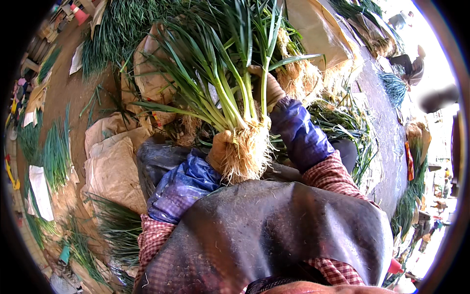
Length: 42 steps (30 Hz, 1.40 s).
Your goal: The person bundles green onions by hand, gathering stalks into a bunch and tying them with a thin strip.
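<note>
A bunch of what looks like green garlic (247, 147) stands in front of my lap, with pale fibrous roots hanging at the bottom and long flat leaves fanning up and to the left. My left hand (220, 148), in a tan glove, is closed round the root end from its left side. My right hand (268, 87), also gloved, reaches up along the bunch's right side. Its fingers curl among the stalks, one stem passing in front of it. Blue sleeve covers (298, 130) reach over both forearms. A dark apron (274, 220) covers my lap.
Another rooted bunch (294, 73) lies beyond my right hand, near a large tan sack (318, 32). Folded sacking (117, 161) lies to the left. Loose green leaves (342, 125) pile up on the right. Heaps of greens (129, 29) sit at the far left.
</note>
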Available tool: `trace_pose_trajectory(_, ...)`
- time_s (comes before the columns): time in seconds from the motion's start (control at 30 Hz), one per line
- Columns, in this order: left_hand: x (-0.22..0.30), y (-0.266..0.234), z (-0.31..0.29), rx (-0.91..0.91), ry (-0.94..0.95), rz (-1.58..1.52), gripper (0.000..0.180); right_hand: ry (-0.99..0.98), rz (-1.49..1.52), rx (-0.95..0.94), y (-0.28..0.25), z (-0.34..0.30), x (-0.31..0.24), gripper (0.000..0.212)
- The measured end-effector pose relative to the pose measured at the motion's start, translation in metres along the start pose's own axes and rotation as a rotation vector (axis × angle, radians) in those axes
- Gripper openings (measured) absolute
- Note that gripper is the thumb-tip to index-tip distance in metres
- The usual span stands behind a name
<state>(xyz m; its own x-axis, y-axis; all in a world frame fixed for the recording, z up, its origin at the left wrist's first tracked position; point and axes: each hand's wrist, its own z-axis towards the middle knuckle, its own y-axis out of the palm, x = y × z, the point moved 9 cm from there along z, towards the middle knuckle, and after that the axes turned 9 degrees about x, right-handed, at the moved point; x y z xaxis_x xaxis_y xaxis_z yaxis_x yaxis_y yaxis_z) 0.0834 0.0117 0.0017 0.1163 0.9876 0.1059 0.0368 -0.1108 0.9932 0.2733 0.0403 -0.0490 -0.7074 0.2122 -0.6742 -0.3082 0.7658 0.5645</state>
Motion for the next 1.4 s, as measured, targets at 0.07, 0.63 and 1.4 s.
trace_pose_trajectory(0.07,0.007,-0.006,-0.005,0.001,0.034,-0.008,0.060,-0.071,0.152,0.076,-0.005,-0.030,-0.011,0.022)
trace_pose_trajectory(0.63,0.018,-0.009,-0.002,0.042,0.105,-0.066,0.067,-0.286,0.278,-0.404,-0.080,-0.169,-0.041,0.011)
trace_pose_trajectory(1.4,0.016,-0.029,-0.004,0.199,0.039,-0.125,0.045,-0.048,-0.938,-0.228,-0.011,-0.129,0.011,0.030)
